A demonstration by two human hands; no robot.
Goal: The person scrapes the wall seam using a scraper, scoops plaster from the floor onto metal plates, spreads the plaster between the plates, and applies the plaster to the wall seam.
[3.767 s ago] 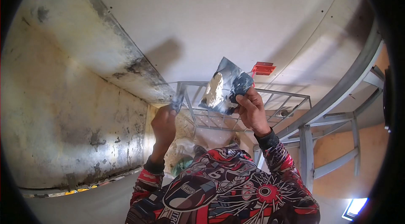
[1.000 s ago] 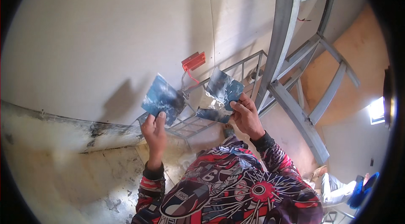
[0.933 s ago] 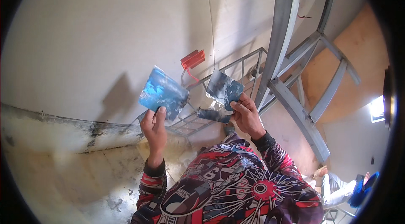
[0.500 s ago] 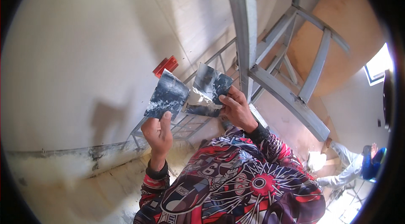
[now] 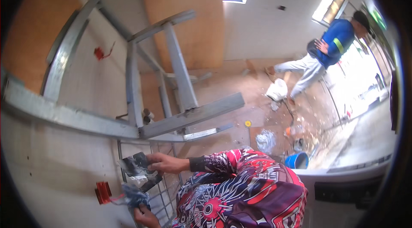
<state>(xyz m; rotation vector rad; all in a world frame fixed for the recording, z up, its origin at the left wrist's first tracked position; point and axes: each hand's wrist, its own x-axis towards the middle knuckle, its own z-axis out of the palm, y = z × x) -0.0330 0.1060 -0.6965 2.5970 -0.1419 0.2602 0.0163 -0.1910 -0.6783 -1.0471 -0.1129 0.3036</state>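
My right hand [image 5: 165, 162] is closed on a thin dark spreader plate [image 5: 134, 164] smeared with white, pinched at its edge. White putty [image 5: 138, 180] clings beneath that plate, beside a second dark strip [image 5: 152, 182]. Nearer the lower edge, my left hand [image 5: 146, 217] grips another dark, white-streaked spreader plate [image 5: 135, 195], which is blurred by motion. The two plates are close together, in front of the pale wall; I cannot tell whether they touch.
A grey metal frame [image 5: 193, 114] juts out beyond my hands. Below them is a wire-like metal grid [image 5: 165, 198]. A red wall box [image 5: 103, 192] sits beside the left plate. On the littered floor stand a blue bucket [image 5: 297, 160] and a white bag [image 5: 277, 89]; a person in blue [image 5: 337, 41] stands beyond.
My view has swung to the right, bringing the room, the floor and the other person into sight. Both hands keep hold of their plates and now appear lower and further left.
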